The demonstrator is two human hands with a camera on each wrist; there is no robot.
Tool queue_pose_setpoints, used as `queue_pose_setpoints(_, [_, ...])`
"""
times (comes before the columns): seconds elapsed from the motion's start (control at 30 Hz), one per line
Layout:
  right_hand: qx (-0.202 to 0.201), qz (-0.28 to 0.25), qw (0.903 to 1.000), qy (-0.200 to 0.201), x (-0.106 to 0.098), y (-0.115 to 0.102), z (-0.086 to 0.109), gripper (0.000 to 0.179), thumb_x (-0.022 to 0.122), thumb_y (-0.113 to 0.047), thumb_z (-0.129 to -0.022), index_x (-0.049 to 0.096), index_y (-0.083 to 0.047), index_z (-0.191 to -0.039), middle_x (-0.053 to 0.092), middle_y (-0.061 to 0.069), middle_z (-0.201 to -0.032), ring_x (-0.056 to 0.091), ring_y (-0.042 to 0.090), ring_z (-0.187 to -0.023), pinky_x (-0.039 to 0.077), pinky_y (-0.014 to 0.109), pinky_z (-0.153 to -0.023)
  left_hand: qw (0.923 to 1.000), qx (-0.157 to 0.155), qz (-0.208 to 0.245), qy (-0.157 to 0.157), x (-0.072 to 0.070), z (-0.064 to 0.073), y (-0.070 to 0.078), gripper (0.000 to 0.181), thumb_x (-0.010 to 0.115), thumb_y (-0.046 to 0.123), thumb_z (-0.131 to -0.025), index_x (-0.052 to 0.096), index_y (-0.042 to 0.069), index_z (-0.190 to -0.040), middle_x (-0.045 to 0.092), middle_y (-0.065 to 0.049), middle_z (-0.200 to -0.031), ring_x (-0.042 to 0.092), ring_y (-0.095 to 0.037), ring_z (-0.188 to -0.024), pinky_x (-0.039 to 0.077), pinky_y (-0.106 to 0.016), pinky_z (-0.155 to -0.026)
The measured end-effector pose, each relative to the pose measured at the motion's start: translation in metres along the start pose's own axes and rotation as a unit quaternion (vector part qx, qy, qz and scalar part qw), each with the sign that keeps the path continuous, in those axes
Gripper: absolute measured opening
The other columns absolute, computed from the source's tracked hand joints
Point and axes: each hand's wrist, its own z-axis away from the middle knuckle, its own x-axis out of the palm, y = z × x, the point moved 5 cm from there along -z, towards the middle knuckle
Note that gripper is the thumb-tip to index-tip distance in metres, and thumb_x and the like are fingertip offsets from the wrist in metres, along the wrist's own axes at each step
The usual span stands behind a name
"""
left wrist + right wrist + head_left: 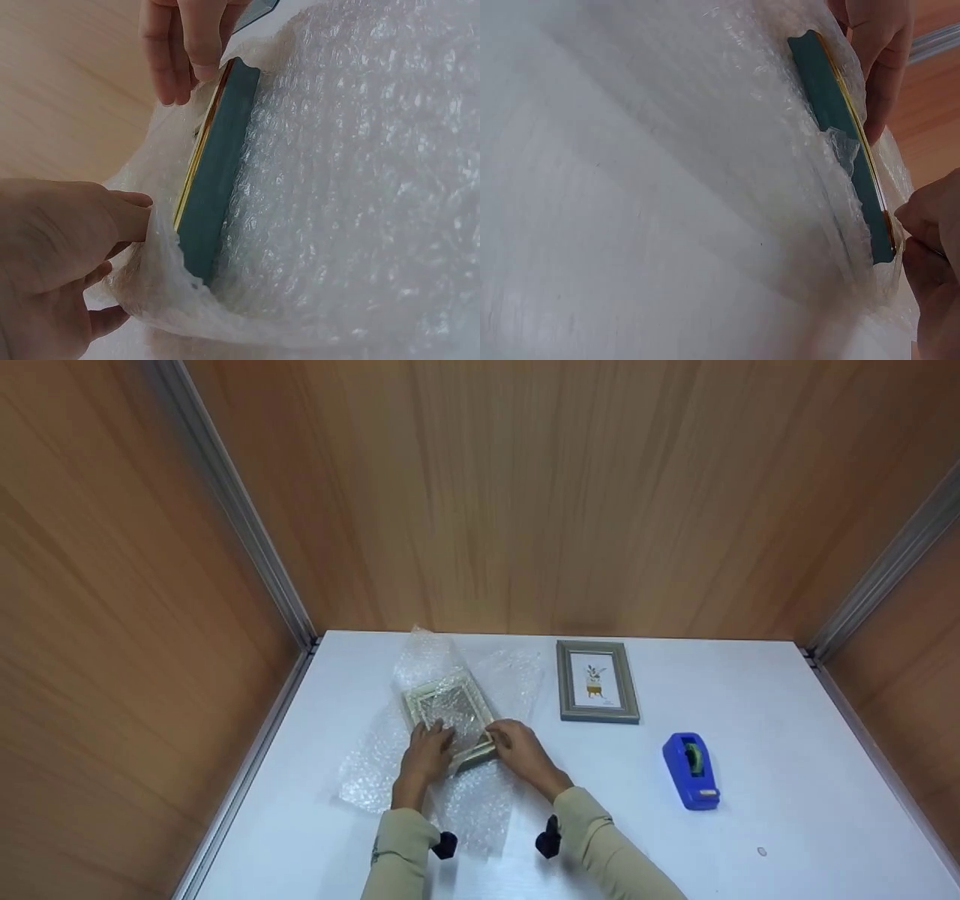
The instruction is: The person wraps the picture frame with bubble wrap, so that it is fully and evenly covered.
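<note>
A picture frame (480, 699) with a pale gold, patterned border lies tilted on a sheet of bubble wrap (367, 769), part of which covers its face. My left hand (427, 754) rests on the wrapped frame near its lower left side, fingers spread over the film. At the lower right corner, my right hand (523, 750) pinches the edge of the wrap between thumb and fingers. From the left wrist view, the frame's dark green side (221, 172) shows bare between both hands. The right wrist view has the same green side (840, 120), with loose film along it.
Right of the wrap lies a second, grey picture frame (598, 714) with a plant print. A blue tape dispenser (690, 791) stands farther right on the white table (780, 765). Wood panels (525, 495) enclose the back and sides. A small clear scrap (762, 852) lies near the front right.
</note>
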Motion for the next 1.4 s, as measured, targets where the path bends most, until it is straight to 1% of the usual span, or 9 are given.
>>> queue_pose_setpoints(0.23, [-0.052,0.0,0.9986,0.006,-0.007,0.001,0.015,0.025,0.06,0.003,-0.084,0.063,-0.003,-0.108,0.06,0.008,-0.11,0.054,0.024,-0.107,0.044,0.04,-0.093,0.9998,0.003,0.019,0.002,0.001,0.001,-0.002,0.039,0.058,0.011,-0.088,0.055,0.007,-0.127,0.039,-0.018,-0.141,0.022,-0.041,-0.134,0.031,-0.054,-0.103])
queue_pose_setpoints(0.4, [-0.106,0.015,0.9941,0.019,-0.009,-0.002,0.024,0.027,0.064,0.006,-0.079,0.063,-0.002,-0.105,0.061,0.009,-0.108,0.056,0.026,-0.104,0.045,0.039,-0.092,0.9997,-0.001,0.025,-0.003,0.001,0.001,-0.003,0.041,0.057,0.012,-0.089,0.053,0.008,-0.129,0.037,-0.017,-0.142,0.02,-0.04,-0.135,0.032,-0.054,-0.102])
queue_pose_setpoints(0.47, [-0.118,0.015,0.9929,0.013,-0.01,-0.004,0.027,0.028,0.065,0.005,-0.079,0.063,-0.002,-0.106,0.061,0.01,-0.109,0.056,0.026,-0.104,0.046,0.038,-0.091,0.9997,-0.001,0.026,-0.004,0.002,0.001,-0.003,0.041,0.057,0.012,-0.089,0.053,0.008,-0.129,0.037,-0.017,-0.143,0.02,-0.04,-0.135,0.031,-0.054,-0.103])
queue_pose_setpoints(0.53, [-0.118,0.002,0.9931,-0.004,-0.01,-0.005,0.03,0.029,0.065,0.004,-0.08,0.062,-0.002,-0.108,0.061,0.01,-0.11,0.056,0.025,-0.105,0.046,0.038,-0.091,0.9997,-0.001,0.025,-0.004,0.002,0.0,-0.003,0.041,0.058,0.012,-0.088,0.053,0.008,-0.129,0.037,-0.017,-0.143,0.02,-0.04,-0.135,0.031,-0.054,-0.103])
queue_pose_setpoints(0.67, [-0.096,-0.026,0.9938,-0.05,-0.008,-0.006,0.036,0.03,0.064,0.0,-0.082,0.061,-0.004,-0.112,0.06,0.007,-0.115,0.054,0.023,-0.111,0.044,0.04,-0.096,0.9997,0.004,0.023,0.0,0.002,0.0,-0.003,0.041,0.059,0.012,-0.088,0.054,0.008,-0.128,0.038,-0.018,-0.142,0.022,-0.041,-0.134,0.033,-0.054,-0.102])
queue_pose_setpoints(0.87, [-0.081,-0.029,0.9907,-0.105,-0.006,-0.004,0.045,0.031,0.064,-0.006,-0.084,0.059,-0.006,-0.115,0.058,0.003,-0.119,0.052,0.021,-0.115,0.043,0.039,-0.097,0.9997,-0.005,0.023,-0.011,0.003,0.0,-0.004,0.041,0.057,0.014,-0.089,0.053,0.009,-0.13,0.036,-0.016,-0.143,0.02,-0.04,-0.135,0.031,-0.054,-0.103])
queue_pose_setpoints(0.97, [-0.08,-0.026,0.9892,-0.12,-0.006,-0.003,0.049,0.033,0.065,-0.009,-0.084,0.059,-0.005,-0.117,0.058,0.004,-0.119,0.052,0.022,-0.114,0.043,0.04,-0.096,0.9995,-0.008,0.026,-0.016,0.003,0.0,-0.003,0.041,0.057,0.014,-0.09,0.052,0.009,-0.13,0.035,-0.016,-0.144,0.019,-0.04,-0.135,0.03,-0.054,-0.103])
queue_pose_setpoints(1.17, [-0.073,0.0,0.9866,-0.146,-0.005,-0.001,0.056,0.037,0.067,-0.016,-0.084,0.058,-0.01,-0.12,0.056,0.0,-0.123,0.049,0.02,-0.117,0.039,0.039,-0.1,0.9993,-0.009,0.032,-0.014,0.002,0.0,-0.003,0.041,0.057,0.013,-0.09,0.052,0.01,-0.13,0.035,-0.016,-0.144,0.017,-0.039,-0.136,0.031,-0.055,-0.103])
queue_pose_setpoints(1.4, [-0.098,0.028,0.9803,-0.17,-0.007,-0.004,0.061,0.042,0.068,-0.015,-0.082,0.056,-0.012,-0.122,0.054,0.0,-0.126,0.046,0.021,-0.12,0.036,0.04,-0.103,0.9989,-0.017,0.04,-0.018,0.003,0.0,-0.005,0.041,0.056,0.014,-0.09,0.052,0.01,-0.13,0.035,-0.015,-0.145,0.016,-0.039,-0.137,0.029,-0.053,-0.104])
